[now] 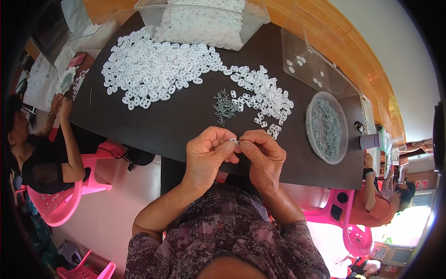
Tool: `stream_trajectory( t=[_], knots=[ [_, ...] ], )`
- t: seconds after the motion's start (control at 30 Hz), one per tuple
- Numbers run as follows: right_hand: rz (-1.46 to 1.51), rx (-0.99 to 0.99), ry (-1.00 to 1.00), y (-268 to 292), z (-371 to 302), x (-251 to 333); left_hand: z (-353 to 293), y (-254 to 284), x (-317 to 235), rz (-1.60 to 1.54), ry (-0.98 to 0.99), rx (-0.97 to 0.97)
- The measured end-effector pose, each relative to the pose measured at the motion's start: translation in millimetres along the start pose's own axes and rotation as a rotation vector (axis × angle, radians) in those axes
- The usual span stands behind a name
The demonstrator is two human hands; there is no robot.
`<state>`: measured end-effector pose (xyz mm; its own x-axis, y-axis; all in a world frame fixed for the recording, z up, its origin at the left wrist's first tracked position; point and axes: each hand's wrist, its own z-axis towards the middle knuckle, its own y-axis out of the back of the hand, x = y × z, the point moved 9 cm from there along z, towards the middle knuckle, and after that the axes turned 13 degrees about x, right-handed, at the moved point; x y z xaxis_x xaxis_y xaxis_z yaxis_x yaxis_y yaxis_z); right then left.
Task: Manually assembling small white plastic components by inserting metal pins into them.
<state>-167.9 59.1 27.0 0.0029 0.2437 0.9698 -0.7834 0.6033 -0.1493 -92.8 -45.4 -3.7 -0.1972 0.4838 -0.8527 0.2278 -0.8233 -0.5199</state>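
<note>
Above the table's near edge, my two hands meet at the fingertips. My left hand (204,158) pinches a small white plastic piece (233,139) between thumb and forefinger. Against it, my right hand (265,160) closes its thumb and forefinger on a tiny grey screw-like pin, mostly hidden by the fingers. Just beyond lies a small heap of grey screw-like pins (225,107). To its right is a scattered group of white two-holed pieces (269,95). A much larger pile of white oval two-holed pieces (153,69) spreads over the far left.
On the dark table (139,125), a clear bin (255,23) of white pieces stands at the back. A round tray (312,142) of grey pins and a purplish cup (370,141) are at right. People sit left (42,162) and right (371,204) on pink chairs.
</note>
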Motion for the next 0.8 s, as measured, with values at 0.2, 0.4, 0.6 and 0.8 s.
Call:
stream_trajectory(
  t=[0.2,0.4,0.6,0.8],
  knots=[
    [0.0,-0.017,-0.025,2.5,-1.9,-5.4,-0.9,-3.4,-3.2,0.009,-0.019,-0.007],
    [0.006,-0.014,-0.034,1.2,-2.2,-8.6,-5.2,-3.2,-0.9,0.047,-0.002,-0.054],
    [-0.099,-0.004,0.013,-4.1,-2.9,-5.0,-9.6,-3.8,-4.3,0.162,-0.164,-0.123],
    [-0.225,0.055,0.021,-4.6,0.5,-3.2,-11.9,2.6,-1.1,0.187,-0.124,-0.14]
  ],
)
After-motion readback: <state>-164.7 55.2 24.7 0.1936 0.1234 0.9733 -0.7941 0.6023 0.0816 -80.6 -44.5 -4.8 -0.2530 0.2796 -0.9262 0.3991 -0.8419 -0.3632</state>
